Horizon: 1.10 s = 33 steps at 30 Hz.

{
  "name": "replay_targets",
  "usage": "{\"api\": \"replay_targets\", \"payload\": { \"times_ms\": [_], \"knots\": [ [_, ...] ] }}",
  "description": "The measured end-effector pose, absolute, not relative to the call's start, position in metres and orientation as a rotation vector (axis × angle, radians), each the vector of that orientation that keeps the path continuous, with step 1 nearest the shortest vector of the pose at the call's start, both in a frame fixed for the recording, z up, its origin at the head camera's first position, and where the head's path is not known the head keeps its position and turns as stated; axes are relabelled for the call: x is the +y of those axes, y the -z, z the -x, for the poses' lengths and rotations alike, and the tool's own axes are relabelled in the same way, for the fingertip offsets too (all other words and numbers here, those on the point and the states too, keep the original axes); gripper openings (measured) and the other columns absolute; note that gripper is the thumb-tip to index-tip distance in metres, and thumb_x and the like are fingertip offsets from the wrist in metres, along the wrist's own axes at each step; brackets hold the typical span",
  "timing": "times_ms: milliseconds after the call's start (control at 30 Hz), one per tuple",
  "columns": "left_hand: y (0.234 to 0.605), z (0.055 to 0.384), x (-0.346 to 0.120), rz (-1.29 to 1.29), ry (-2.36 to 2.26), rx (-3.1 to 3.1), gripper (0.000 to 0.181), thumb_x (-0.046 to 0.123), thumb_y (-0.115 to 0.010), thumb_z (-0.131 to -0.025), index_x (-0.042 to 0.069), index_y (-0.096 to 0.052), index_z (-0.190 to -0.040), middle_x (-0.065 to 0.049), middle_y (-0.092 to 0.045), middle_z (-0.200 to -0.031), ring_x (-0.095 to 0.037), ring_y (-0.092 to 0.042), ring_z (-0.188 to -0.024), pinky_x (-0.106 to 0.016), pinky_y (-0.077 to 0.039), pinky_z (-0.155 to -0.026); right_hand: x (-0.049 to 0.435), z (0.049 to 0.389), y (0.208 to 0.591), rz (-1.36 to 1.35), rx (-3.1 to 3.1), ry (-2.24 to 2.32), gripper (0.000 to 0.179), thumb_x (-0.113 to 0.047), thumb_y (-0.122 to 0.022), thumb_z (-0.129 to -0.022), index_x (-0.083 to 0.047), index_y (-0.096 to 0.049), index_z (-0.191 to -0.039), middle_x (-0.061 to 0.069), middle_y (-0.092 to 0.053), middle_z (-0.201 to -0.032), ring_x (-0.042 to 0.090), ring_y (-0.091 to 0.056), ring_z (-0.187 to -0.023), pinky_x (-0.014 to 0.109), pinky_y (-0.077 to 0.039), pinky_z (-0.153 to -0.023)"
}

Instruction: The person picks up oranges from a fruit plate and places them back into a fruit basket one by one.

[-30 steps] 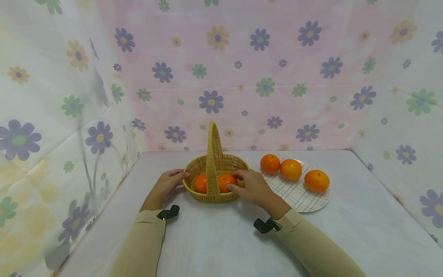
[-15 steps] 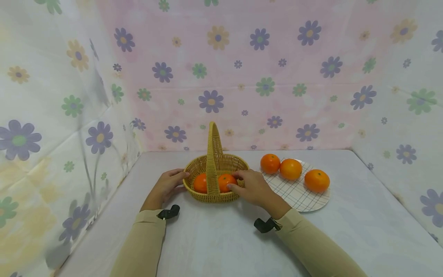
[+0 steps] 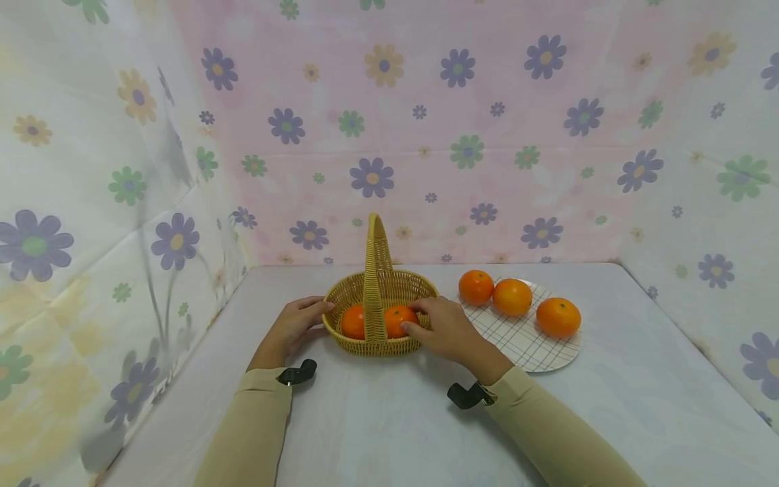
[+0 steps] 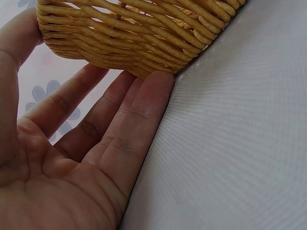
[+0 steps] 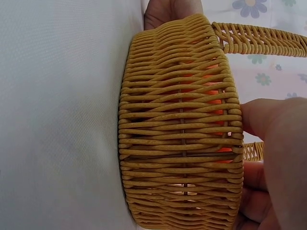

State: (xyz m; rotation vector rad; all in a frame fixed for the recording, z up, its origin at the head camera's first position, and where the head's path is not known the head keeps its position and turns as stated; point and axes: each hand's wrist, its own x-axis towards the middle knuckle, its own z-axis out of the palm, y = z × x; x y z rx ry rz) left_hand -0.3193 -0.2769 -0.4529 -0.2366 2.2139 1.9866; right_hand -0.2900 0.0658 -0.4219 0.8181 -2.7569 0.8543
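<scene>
A yellow wicker basket [image 3: 389, 348] with a tall arched handle stands mid-table. My left hand [image 3: 295, 326] holds its left end, the thumb at the rim and the fingers against the outer wall, as the left wrist view shows. Inside lie two tangerines: one left tangerine [image 3: 352, 322], partly behind the handle, and one right tangerine [image 3: 395, 320]. My right hand [image 3: 447, 327] reaches over the right rim and grips the right tangerine between thumb and fingers. From the right wrist view, the wicker wall [image 5: 182, 120] hides most of the fruit.
Right of the basket lies an oval white plate [image 3: 535, 355] with a grid pattern. On or at it sit a far tangerine [image 3: 476, 287], a middle tangerine [image 3: 512, 297] and a near tangerine [image 3: 558, 318]. Flowered cloth [image 3: 420, 135] walls the table [image 3: 377, 419] at the back and sides.
</scene>
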Motion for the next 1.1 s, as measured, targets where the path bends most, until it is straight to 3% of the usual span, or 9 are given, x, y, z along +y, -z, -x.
{"api": "replay_targets", "payload": {
  "times_ms": [633,867,1100],
  "knots": [
    [0.451,0.318,-0.276,0.228,-1.978,2.214,0.059,0.032,-0.073,-0.096,0.004,-0.056,-0.145,-0.016,-0.058,-0.146,-0.024,-0.068,-0.117,-0.037,-0.062,-0.093,0.075,0.294,0.417,-0.813,-2.703,-0.945,0.04,-0.035,-0.067,-0.1,-0.011,-0.069,-0.131,0.005,-0.069,-0.132,0.026,-0.061,-0.124,0.047,-0.051,-0.11],
    [0.451,0.318,-0.276,0.228,-1.99,2.209,0.058,0.031,-0.073,-0.096,0.003,-0.057,-0.144,-0.016,-0.059,-0.145,-0.023,-0.069,-0.114,-0.038,-0.062,-0.093,0.081,0.3,0.415,-0.806,-2.662,-0.993,0.038,-0.032,-0.068,-0.099,-0.01,-0.071,-0.129,0.006,-0.07,-0.128,0.026,-0.062,-0.118,0.046,-0.054,-0.103],
    [0.451,0.318,-0.276,0.247,-1.976,2.22,0.058,0.033,-0.075,-0.094,0.006,-0.058,-0.144,-0.014,-0.058,-0.146,-0.025,-0.068,-0.117,-0.038,-0.062,-0.093,0.088,0.306,0.414,-0.724,-2.666,-0.99,0.036,-0.034,-0.069,-0.098,-0.012,-0.07,-0.127,0.004,-0.066,-0.133,0.026,-0.058,-0.131,0.051,-0.048,-0.114]
  ]
}}
